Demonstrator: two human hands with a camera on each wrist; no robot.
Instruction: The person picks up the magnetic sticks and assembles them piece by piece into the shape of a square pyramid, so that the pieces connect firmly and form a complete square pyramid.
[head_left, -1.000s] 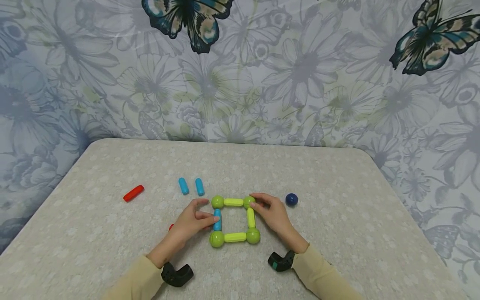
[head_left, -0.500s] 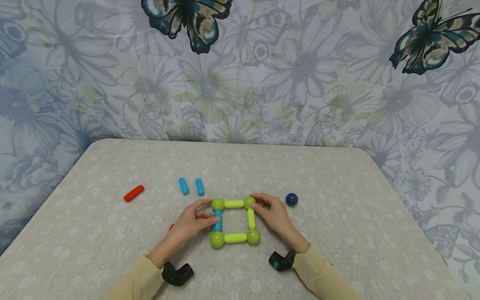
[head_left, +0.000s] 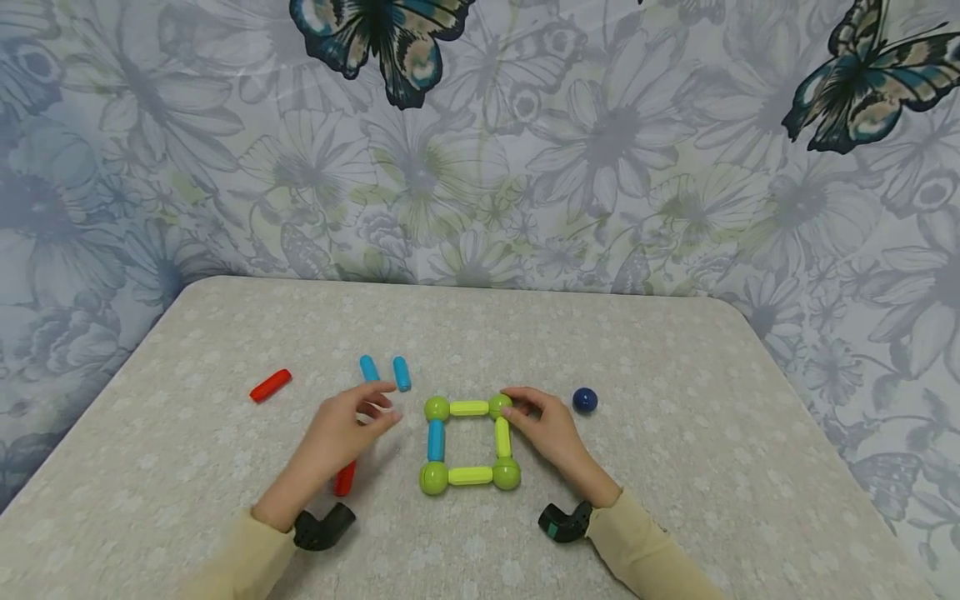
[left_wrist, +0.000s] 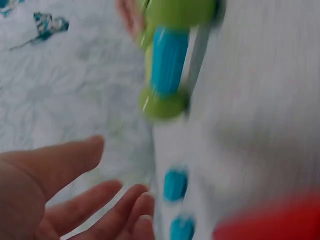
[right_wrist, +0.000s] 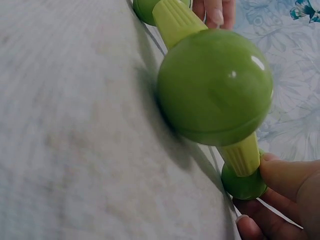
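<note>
A square of four green balls joined by rods lies on the table. Three of its rods are yellow-green (head_left: 470, 476), and the left one is a blue rod (head_left: 436, 440). My right hand (head_left: 546, 425) pinches the far right green ball (right_wrist: 243, 182) between thumb and fingers. Left of the square, apart from it, my left hand (head_left: 345, 429) hovers with loosely bent fingers and nothing in its grasp. Just beyond its fingertips lie two loose blue rods (head_left: 402, 374), one partly covered by the hand. A red rod (head_left: 344, 478) shows beside the left wrist.
Another red rod (head_left: 271, 386) lies farther left on the patterned tablecloth (head_left: 637, 350). To the right of my right hand sits a dark blue ball (head_left: 585, 400). Behind the table hangs a flowered, butterfly-printed backdrop (head_left: 480, 167).
My left hand has let go of the square's blue rod and moved left, uncovering more of the nearer red rod. The right hand stays on its ball.
</note>
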